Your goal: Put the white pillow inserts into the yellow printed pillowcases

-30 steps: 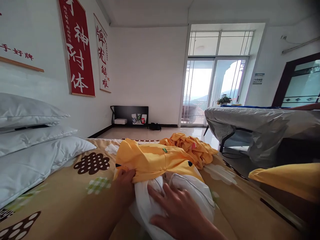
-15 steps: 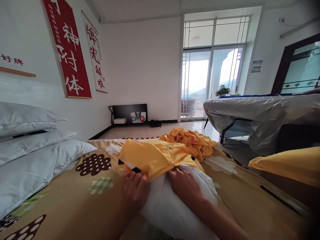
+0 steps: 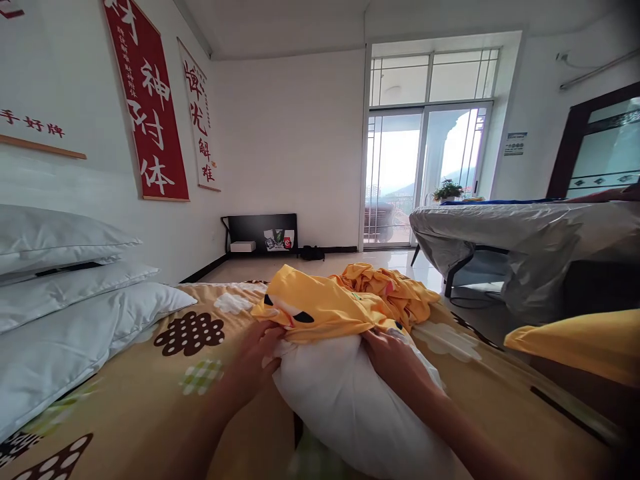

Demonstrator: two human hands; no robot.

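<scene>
A white pillow [image 3: 330,387] lies on the patterned bed sheet, its far end inside a yellow pillowcase [image 3: 325,307] with black marks. At the left edge of the case's opening, my left hand [image 3: 257,353] grips the cloth, its thumb lower down against the pillow's side. My right hand [image 3: 395,357] is closed on the case's rim at the right, knuckles up, resting over the pillow. The fingertips of this hand are hidden in the cloth. Just behind the case lies a crumpled heap of yellow fabric [image 3: 395,290].
White pillows [image 3: 100,327] are stacked along the left wall. Another yellow piece [image 3: 575,340] sits at the right edge. Beyond the bed [image 3: 240,433], a plastic-covered table [image 3: 490,223] stands at the right and a black low stand [image 3: 260,230] by the far wall.
My left hand has shifted slightly left, its thumb now spread away from the fingers. The pillowcase's front has folded back, and more of the white pillow shows.
</scene>
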